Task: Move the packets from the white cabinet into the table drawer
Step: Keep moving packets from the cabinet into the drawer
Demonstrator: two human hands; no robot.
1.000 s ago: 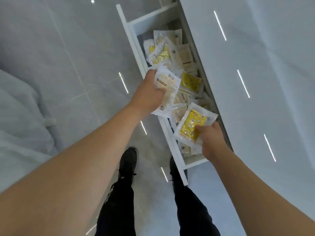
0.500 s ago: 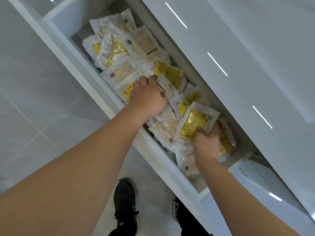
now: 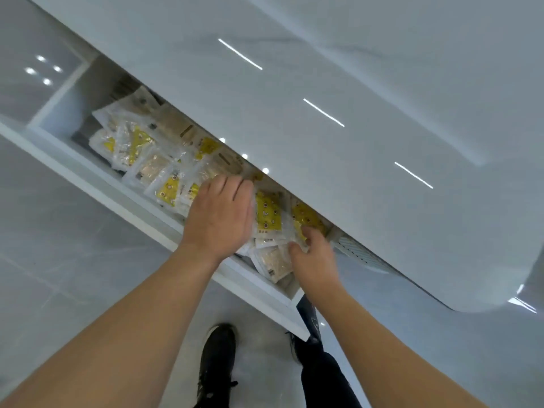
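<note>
A person stands at a glossy white table (image 3: pixel 368 92) with its drawer (image 3: pixel 141 201) pulled open beneath the tabletop edge; the drawer is heaped with clear packets (image 3: pixel 153 160), some printed yellow, others pale beige, lying overlapped and tilted along its length. The left hand (image 3: pixel 220 213) lies palm down on the pile near the middle of the drawer, fingers extended and fairly flat over the packets, touching them; nothing appears pinched in it. The right hand (image 3: pixel 313 254) reaches in at the near end of the drawer, thumb and fingers curled onto the edge of a yellow packet (image 3: pixel 306 216) that sits just under the table's rim; a second yellow packet (image 3: pixel 268 210) lies between the two hands; a beige packet (image 3: pixel 272 259) lies just beside the right hand. Below, black shoes (image 3: pixel 217 360) and dark trousers (image 3: pixel 323 375) stand on a grey tiled floor (image 3: pixel 59 275).
</note>
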